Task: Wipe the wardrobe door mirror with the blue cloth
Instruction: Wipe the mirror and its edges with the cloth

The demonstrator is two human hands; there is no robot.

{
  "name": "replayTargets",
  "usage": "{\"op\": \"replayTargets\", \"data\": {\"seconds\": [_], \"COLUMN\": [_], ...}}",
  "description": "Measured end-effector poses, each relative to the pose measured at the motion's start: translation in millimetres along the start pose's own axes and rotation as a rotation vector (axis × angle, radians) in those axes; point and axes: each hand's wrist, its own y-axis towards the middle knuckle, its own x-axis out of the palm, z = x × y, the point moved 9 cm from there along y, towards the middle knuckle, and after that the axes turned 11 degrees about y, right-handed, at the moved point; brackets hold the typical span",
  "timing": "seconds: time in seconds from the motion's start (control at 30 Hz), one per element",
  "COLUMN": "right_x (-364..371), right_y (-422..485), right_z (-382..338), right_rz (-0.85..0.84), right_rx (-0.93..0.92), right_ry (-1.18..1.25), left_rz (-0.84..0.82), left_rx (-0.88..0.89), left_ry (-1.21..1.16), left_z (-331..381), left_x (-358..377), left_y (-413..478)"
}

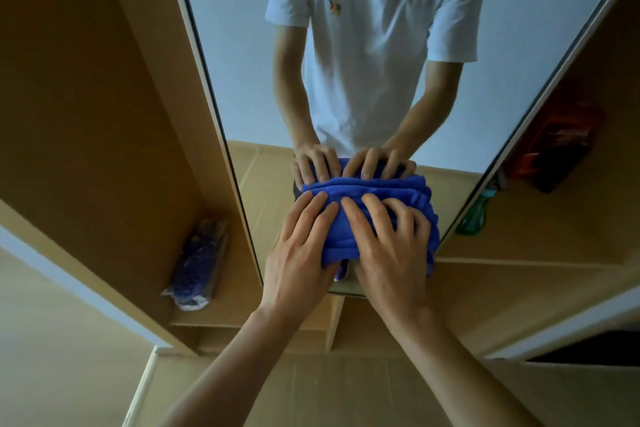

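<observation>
A folded blue cloth (349,218) lies flat against the lower part of the wardrobe door mirror (242,45). My left hand (298,253) presses on the cloth's left half with straight fingers. My right hand (391,246) presses on its right half, fingers spread and slightly bent over the folds. The mirror shows a person in a white T-shirt with both hands on the cloth.
Open wooden wardrobe compartments flank the mirror. A bagged blue item (197,267) lies on the left shelf. A red and black item (561,142) and a green bottle (474,215) stand in the right compartment. Wooden floor lies below.
</observation>
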Motion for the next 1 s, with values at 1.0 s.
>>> {"op": "replayTargets", "data": {"seconds": [1.0], "right_x": [229], "right_y": [-206], "right_z": [10], "right_rz": [-0.374], "right_rx": [0.176], "right_ry": [0.054], "left_rz": [-0.461], "left_rx": [-0.131], "left_ry": [0.052], "left_z": [-75], "left_x": [216], "left_y": [-169]}}
